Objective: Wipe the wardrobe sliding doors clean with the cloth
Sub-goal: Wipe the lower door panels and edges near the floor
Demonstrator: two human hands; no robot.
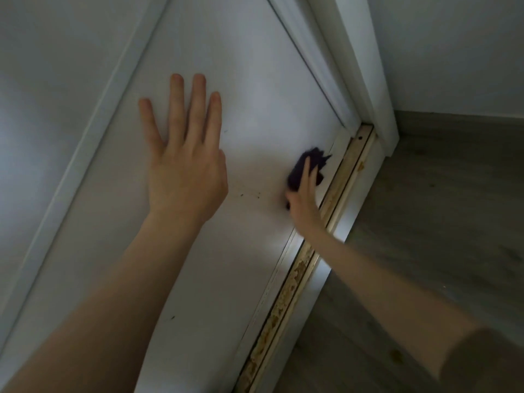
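Right forearm (397,287) sits nearest the lens, reaching in from the lower right, with the left forearm (113,293) coming up from the lower left. Dark cloth (307,163) is bunched flat against the white sliding door (255,80), low on the panel and just beside its bottom edge. The right hand (302,199) presses it there with fingers that look fairly straight and close together over the fabric. The hand is blurred, so the thumb cannot be made out. The left hand (184,171) rests palm-flat higher on the same panel, fingers spread wide and holding nothing, apparently bracing the door. A few dark specks (249,195) lie on the panel between the two hands, and a small mark (172,317) shows further along. Below the door runs the floor track (297,273), its channel blotched yellow-brown, and beyond it the grey wood-look floor (425,222). A second white panel (42,80) stands to the left and the white jamb (365,66) to the right. Judgement: the step in hand is wiping the lower strip of the panel. To do it well, keep the pressure even, use overlapping strokes parallel to the bottom edge, and carry the cloth across to the specks. Keep the fabric out of the soiled track so grime is not smeared back onto the white face, and hold the panel with the bracing hand so it does not slide.
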